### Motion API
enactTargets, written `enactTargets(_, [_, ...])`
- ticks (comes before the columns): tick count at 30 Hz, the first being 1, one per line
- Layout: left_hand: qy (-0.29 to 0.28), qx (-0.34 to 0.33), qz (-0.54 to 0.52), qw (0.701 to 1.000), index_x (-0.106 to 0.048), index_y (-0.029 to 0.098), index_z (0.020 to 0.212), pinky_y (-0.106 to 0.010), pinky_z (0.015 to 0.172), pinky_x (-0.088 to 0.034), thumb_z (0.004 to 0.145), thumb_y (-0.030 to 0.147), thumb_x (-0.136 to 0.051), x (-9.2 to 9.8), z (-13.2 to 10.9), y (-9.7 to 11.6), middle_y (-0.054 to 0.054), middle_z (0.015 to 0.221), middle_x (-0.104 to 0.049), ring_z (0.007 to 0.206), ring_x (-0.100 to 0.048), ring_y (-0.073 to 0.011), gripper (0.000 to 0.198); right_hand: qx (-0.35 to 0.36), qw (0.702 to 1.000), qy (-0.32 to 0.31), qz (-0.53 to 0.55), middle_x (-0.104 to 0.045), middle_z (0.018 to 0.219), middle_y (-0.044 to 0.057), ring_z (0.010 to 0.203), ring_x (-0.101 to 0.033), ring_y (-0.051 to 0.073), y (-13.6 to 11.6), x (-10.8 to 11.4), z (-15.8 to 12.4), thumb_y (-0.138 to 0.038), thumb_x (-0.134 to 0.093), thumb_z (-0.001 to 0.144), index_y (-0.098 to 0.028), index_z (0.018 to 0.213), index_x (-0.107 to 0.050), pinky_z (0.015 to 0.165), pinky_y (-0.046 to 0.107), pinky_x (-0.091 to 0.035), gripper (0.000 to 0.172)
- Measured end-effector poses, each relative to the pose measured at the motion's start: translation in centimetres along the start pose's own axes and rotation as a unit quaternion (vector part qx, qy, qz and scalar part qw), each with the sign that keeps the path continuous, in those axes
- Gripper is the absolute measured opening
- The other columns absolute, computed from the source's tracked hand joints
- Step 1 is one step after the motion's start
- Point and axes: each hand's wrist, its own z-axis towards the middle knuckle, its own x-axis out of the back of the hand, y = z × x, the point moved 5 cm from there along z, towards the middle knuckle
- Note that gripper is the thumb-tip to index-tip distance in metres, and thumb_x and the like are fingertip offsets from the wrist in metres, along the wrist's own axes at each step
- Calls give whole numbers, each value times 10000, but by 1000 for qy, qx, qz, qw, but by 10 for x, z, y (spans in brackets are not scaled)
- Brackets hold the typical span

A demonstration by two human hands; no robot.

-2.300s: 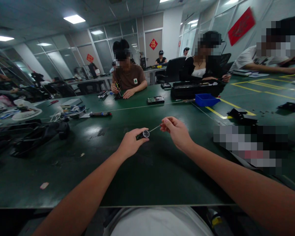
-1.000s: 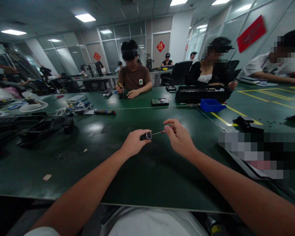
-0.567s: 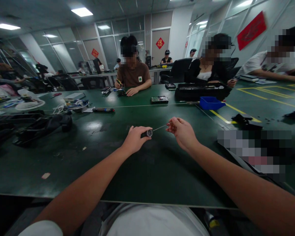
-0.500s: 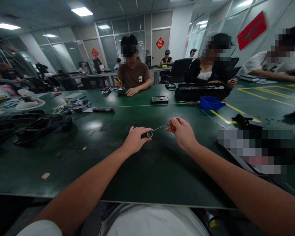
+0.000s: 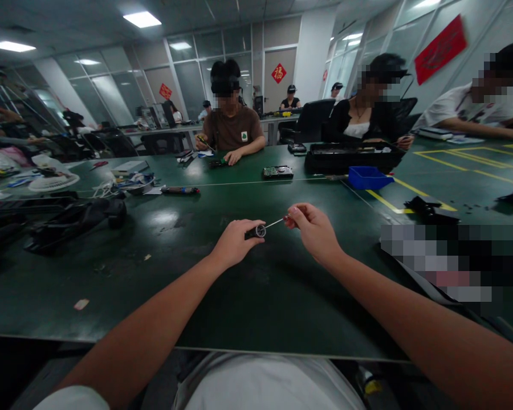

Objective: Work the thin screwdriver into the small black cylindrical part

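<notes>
The left grip (image 5: 234,240) is closed round a black cylinder (image 5: 253,233) with a pale ringed end, above the dark green surface (image 5: 239,310); the right grip (image 5: 311,229) pinches a thin, straight metallic shaft (image 5: 275,222), its long axis sloping down leftward to that end

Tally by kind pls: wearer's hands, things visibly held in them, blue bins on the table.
Hands: 2 (left hand, right hand)
Held things: 2 (dark cylinder, thin rod)
Blue bin: 1
Total: 5

Green table (image 5: 239,319) with circuit board (image 5: 277,172) and blue bin (image 5: 370,179)
</notes>
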Motion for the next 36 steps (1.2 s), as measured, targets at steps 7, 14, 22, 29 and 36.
enactTargets(7, [7,5,4,1000,-666,250,1224,-385,975,-450,842,254,-727,1,0,-1,-40,1151,-697,1064,-622,-231,387,7,988,14,-156,-617,596,11,548,-556,162,-16,5,-4,-514,-602,877,-205,735,-621,569,319,-414,340])
enactTargets(14, [6,9,0,1000,-674,243,1202,-386,1000,-448,839,227,-731,-1,0,-5,-41,1182,-695,1095,-623,-225,368,56,983,-36,-170,-631,688,4,631,-596,168,-13,-2,-6,-386,-490,939,-206,910,-628,600,302,-420,229])
enactTargets(22, [15,54,12,998,-678,236,1221,-416,1037,-437,807,273,-771,1,1,-9,-53,1192,-701,1105,-631,-255,426,69,983,-23,-171,-635,779,17,685,-595,184,-11,-2,-7,-327,-433,956,-214,1057,-589,625,318,-419,218])
enactTargets(29, [1,42,17,999,-700,231,1172,-398,999,-453,830,259,-745,1,1,-9,-40,1124,-718,1044,-641,-235,345,67,981,-41,-177,-601,730,8,651,-567,179,-7,-4,-9,-409,-380,999,-230,967,-614,622,326,-415,296])
enactTargets(36, [18,37,-1,999,-687,236,1176,-395,990,-453,840,265,-736,3,0,-12,-38,1163,-707,1076,-633,-231,341,-35,999,-12,34,-663,841,46,775,-623,192,9,-6,0,-437,-614,864,-205,938,-617,772,370,-517,243])
